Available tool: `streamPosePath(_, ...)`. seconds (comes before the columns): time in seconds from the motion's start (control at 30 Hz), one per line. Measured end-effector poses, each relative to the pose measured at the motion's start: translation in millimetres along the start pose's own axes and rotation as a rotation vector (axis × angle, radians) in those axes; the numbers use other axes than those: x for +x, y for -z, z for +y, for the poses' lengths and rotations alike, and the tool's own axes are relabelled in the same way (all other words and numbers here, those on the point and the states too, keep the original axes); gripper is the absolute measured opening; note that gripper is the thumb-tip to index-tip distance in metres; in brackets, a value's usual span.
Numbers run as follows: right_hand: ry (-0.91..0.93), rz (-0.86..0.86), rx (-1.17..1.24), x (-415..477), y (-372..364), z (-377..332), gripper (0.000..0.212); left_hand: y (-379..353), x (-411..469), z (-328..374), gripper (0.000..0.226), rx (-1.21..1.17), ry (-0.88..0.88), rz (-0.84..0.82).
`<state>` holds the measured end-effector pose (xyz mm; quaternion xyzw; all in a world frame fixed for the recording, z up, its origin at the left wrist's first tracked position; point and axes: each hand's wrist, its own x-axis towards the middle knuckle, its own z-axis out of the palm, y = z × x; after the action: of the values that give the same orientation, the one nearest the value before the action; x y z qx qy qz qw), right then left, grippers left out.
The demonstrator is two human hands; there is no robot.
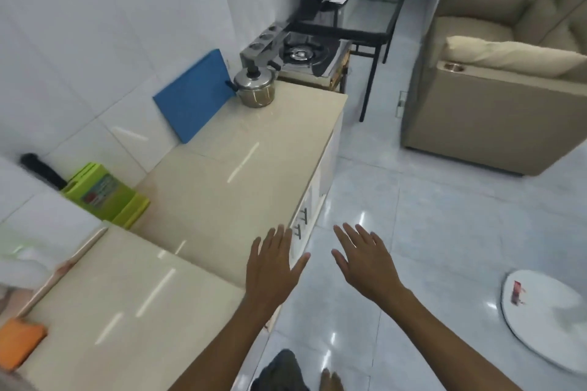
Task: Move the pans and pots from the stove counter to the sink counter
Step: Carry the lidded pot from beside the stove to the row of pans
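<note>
A steel pot (255, 88) with a lid and black knob stands at the far end of the beige counter (241, 168), beside the gas stove (301, 54). My left hand (273, 267) hovers over the counter's near front edge, fingers spread, holding nothing. My right hand (365, 260) is held out over the floor to the right of it, also spread and empty. Both hands are far from the pot. The stove's burner has nothing on it.
A blue cutting board (193, 98) leans on the wall left of the pot. Green boards (108, 194) and a black handle stand at the left. An orange sponge (19, 340) lies at the near left. A beige sofa (495, 79) and a white round object (549, 317) occupy the floor to the right.
</note>
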<state>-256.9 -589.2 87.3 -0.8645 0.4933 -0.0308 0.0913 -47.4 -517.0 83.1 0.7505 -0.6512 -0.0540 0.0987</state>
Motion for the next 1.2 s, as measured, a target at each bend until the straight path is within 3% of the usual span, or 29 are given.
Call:
streamPosePath(0.23, 0.035, -0.031, 0.007, 172.2, 3.1, 66.0, 0.057, -27.0, 155.4, -8.3, 0.064, -0.019, 0.098, 0.033)
streamPosePath(0.43, 0.059, -0.087, 0.016, 338.9, 18.4, 107.4, 0.059, -45.4, 322.7, -40.0, 0.077, -0.065, 0.281, 0.088)
streamPosePath(0.63, 0.177, -0.081, 0.04, 508.1, 48.5, 124.6, 0.057, -29.3, 457.7, -71.0, 0.073, -0.109, 0.439, 0.111)
streamPosePath(0.93, 0.308, -0.185, 0.313, 773.7, 33.3, 120.5, 0.052, -12.0, 616.2, -145.1, 0.063, -0.178, 0.8, 0.197)
streamPosePath(1.1, 0.164, -0.329, 0.588, 881.1, 17.6, 127.2, 0.052, -13.0, 688.5, -163.3, 0.056, -0.412, 1.092, 0.238)
streamPosePath(1.2, 0.143, -0.368, 0.623, 918.7, 11.0, 128.8, 0.05, -12.8, 723.9, -174.5, 0.056, -0.445, 1.208, 0.21)
